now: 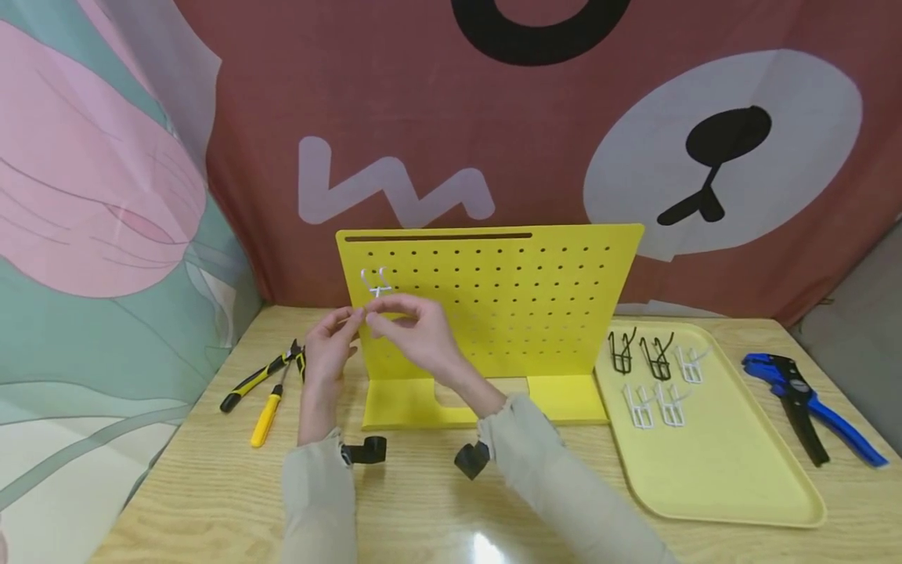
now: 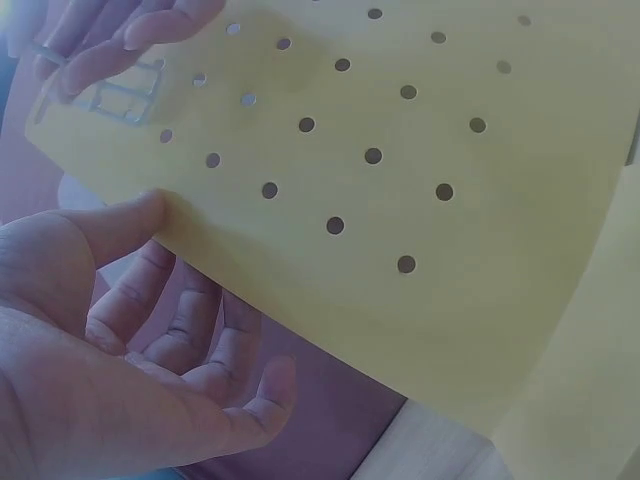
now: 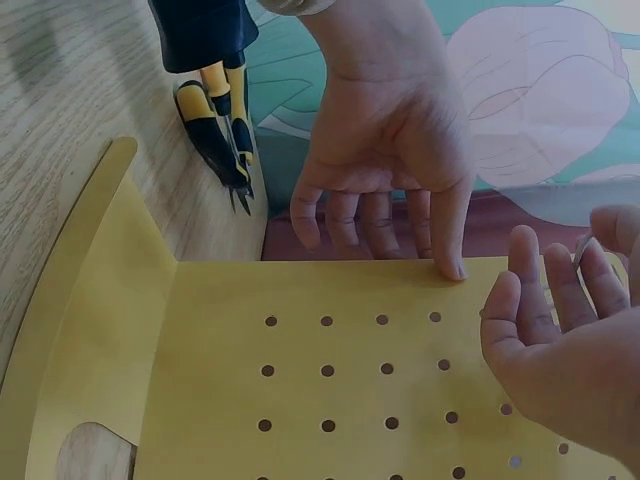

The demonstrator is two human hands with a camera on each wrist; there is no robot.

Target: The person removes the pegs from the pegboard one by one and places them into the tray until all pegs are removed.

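Note:
A yellow pegboard (image 1: 486, 366) stands upright on its base on the wooden table. My left hand (image 1: 330, 352) grips its left edge, the thumb on the front face and the other fingers behind, as the left wrist view shows. At the board's upper left, my right hand (image 1: 420, 333) pinches a white wire hook (image 1: 380, 289) between thumb and fingers. In the left wrist view the hook's ladder-like frame (image 2: 128, 102) lies close against the perforated face. Whether its ends sit in the holes is hidden.
On the right, a yellow tray (image 1: 719, 470) carries black hooks (image 1: 657, 360) and white hooks (image 1: 640, 409). Beyond it lies a blue-and-black wire stripper (image 1: 796, 399). Pliers (image 1: 257, 380) and a yellow screwdriver (image 1: 268, 415) lie at left. A printed curtain (image 1: 423, 94) hangs behind.

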